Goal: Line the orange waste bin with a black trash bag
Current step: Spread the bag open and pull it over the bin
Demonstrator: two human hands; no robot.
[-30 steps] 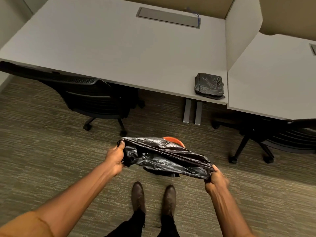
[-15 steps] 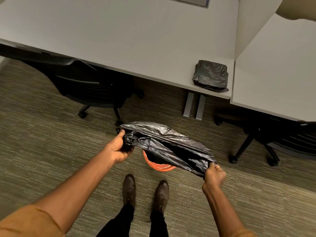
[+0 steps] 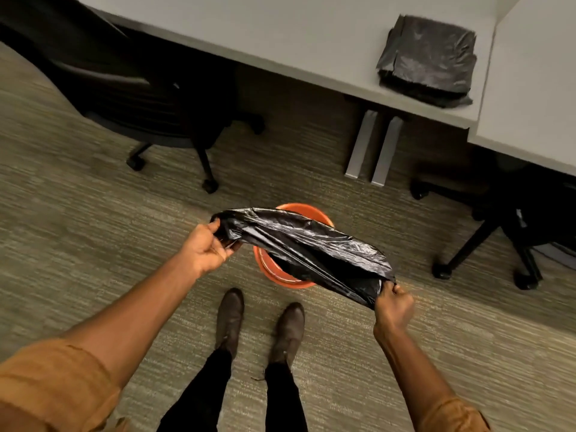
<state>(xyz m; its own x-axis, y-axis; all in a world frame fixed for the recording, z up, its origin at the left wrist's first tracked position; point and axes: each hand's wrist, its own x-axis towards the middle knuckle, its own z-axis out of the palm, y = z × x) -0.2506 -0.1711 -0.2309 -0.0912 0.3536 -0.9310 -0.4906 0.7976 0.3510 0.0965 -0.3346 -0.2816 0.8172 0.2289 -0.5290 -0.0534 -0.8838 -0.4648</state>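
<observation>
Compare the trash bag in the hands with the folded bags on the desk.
The held trash bag is opened out and stretched over the orange waste bin; the folded bags lie flat in a squared stack on the desk. The left hand and right hand grip the first; nothing touches the stack. Both are black, glossy plastic.

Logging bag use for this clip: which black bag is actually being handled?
The black trash bag stretched between the left hand and right hand over the orange bin; the folded bags lie untouched on the desk.

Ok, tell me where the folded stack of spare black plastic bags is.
Head view, upper right: the folded stack of black plastic bags lies on the grey desk, at its right front corner.
</observation>
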